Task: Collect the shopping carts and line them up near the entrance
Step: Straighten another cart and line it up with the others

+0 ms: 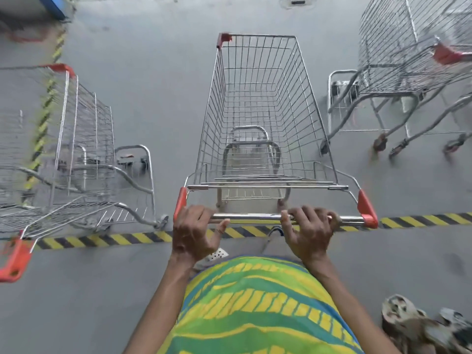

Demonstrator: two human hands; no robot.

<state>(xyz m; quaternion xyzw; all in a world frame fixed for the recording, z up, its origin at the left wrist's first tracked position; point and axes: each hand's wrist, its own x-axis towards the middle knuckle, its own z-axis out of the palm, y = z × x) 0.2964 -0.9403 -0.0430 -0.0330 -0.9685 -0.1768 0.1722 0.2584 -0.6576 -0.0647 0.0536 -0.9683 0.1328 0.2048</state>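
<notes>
An empty wire shopping cart (pixel 260 111) with red corner caps stands straight ahead of me, pointing away. Its metal handle bar (pixel 255 216) runs across just above the striped floor line. My left hand (pixel 194 231) grips the bar near its left red end. My right hand (pixel 310 229) grips the bar right of centre. A second cart (pixel 76 154) stands to the left, its red handle end near the frame's left edge. More carts (pixel 413 60), at least two nested, stand at the upper right.
A yellow-and-black hazard stripe (pixel 102 240) crosses the grey floor under the handle; another stripe (pixel 48 103) runs up the left side. A blue object (pixel 51 6) sits at the top left. Someone else's sandalled feet (pixel 421 325) are at the bottom right.
</notes>
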